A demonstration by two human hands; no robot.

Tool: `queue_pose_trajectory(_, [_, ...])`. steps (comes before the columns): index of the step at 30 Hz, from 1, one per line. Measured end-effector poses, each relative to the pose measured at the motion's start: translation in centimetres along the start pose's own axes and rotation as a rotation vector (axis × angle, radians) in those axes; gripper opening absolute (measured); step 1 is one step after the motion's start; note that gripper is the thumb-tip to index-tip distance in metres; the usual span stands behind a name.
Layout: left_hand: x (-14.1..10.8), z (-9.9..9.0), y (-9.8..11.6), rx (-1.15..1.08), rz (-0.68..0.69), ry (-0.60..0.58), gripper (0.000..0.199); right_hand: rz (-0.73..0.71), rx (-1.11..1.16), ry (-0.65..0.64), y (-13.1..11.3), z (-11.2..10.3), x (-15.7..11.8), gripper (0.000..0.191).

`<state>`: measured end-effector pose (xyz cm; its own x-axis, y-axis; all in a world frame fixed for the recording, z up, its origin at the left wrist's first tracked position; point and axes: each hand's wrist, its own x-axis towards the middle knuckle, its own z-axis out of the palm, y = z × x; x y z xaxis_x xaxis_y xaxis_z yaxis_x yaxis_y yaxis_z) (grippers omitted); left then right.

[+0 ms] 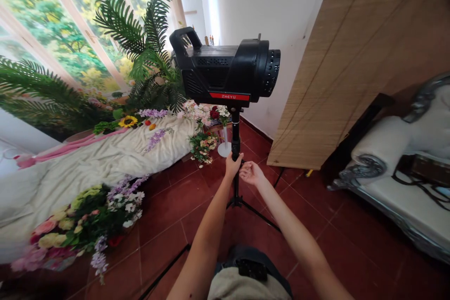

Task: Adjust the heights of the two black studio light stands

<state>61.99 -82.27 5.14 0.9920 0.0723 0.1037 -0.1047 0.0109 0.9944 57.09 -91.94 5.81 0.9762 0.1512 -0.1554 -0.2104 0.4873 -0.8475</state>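
Observation:
A black studio light (221,72) with a red ZHEYU label is mounted on top of a black stand (236,131), its round front facing right. My left hand (233,165) is wrapped round the stand's pole below the light. Just right of the pole, my right hand (250,173) has its fingers curled together near a small knob on the pole; whatever they hold is too small to make out. The stand's legs spread over the red tiled floor below my hands.
A bed with a cream cover (168,145) and flower bunches (63,232) lies left. Behind it stand palm leaves (154,23). A white flower stand (224,149) is beyond the pole. Right are a bamboo blind (316,79) and a pale sofa (418,187) with a bag.

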Motion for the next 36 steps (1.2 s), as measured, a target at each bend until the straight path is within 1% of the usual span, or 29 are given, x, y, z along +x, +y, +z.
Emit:
queue_pose_trajectory(2, [0.0,0.0,0.1,-0.003,-0.001,-0.006,0.027,0.003,0.02,-0.039,-0.1,-0.1,-0.1,0.033])
queue_pose_trajectory(4, [0.0,0.0,-0.1,-0.01,-0.007,-0.011,0.028,0.045,-0.035,-0.021,0.1,-0.3,-0.2,0.033])
queue_pose_trajectory(6, [0.0,0.0,-0.3,-0.021,-0.014,-0.012,0.03,0.066,-0.186,0.087,0.6,-0.6,-0.3,0.039])
queue_pose_trajectory(7, [0.0,0.1,-0.5,-0.027,-0.013,-0.013,0.03,0.037,-0.303,0.168,0.8,-0.7,-0.5,0.044])
queue_pose_trajectory(9, [0.0,0.1,-0.7,-0.045,0.005,-0.022,0.03,-0.103,-0.602,0.32,1.1,-1.1,-0.8,0.05])
queue_pose_trajectory(11, [0.0,0.1,-0.8,-0.061,0.036,-0.033,0.029,-0.273,-0.93,0.383,0.9,-1.5,-1.2,0.049])
queue_pose_trajectory(13, [-0.1,0.1,-0.7,-0.071,0.054,-0.039,0.028,-0.397,-1.193,0.36,0.3,-1.9,-1.4,0.045])
queue_pose_trajectory(14, [-0.1,0.0,-0.6,-0.073,0.055,-0.042,0.028,-0.439,-1.286,0.327,-0.1,-2.2,-1.3,0.043])
queue_pose_trajectory(16, [-0.2,0.0,-0.3,-0.079,0.04,-0.05,0.028,-0.501,-1.402,0.243,-0.8,-2.7,-0.7,0.042])
queue_pose_trajectory(19, [-0.2,0.0,0.1,-0.095,0.004,-0.062,0.03,-0.534,-1.471,0.132,-1.3,-3.5,0.6,0.045])
queue_pose_trajectory(21, [-0.2,0.0,0.1,-0.101,-0.013,-0.055,0.03,-0.53,-1.46,0.112,-0.9,-3.9,1.4,0.049])
queue_pose_trajectory(23, [-0.1,0.0,0.0,-0.1,-0.028,-0.045,0.03,-0.502,-1.394,0.142,-0.1,-4.0,1.8,0.058])
queue_pose_trajectory(25, [0.0,0.0,-0.1,-0.101,-0.039,-0.051,0.03,-0.448,-1.278,0.203,0.6,-3.9,2.0,0.067])
queue_pose_trajectory(28, [0.0,0.1,0.0,-0.106,-0.056,-0.066,0.03,-0.373,-1.16,0.242,1.1,-3.6,1.9,0.07])
queue_pose_trajectory(31, [-0.4,0.4,0.4,-0.113,-0.055,-0.055,0.03,-0.384,-1.197,0.218,1.0,-3.6,1.8,0.07])
queue_pose_trajectory(33, [-1.0,0.4,0.3,-0.129,-0.021,-0.044,0.031,-0.418,-1.236,0.233,1.0,-3.7,1.7,0.072])
queue_pose_trajectory(35, [-2.3,-0.3,-0.6,-0.142,0.022,-0.018,0.034,-0.435,-1.259,0.276,1.2,-3.6,1.3,0.073])
queue_pose_trajectory(36, [-3.3,-1.1,-1.5,-0.138,0.028,-0.004,0.035,-0.437,-1.262,0.303,1.4,-3.4,1.1,0.073])
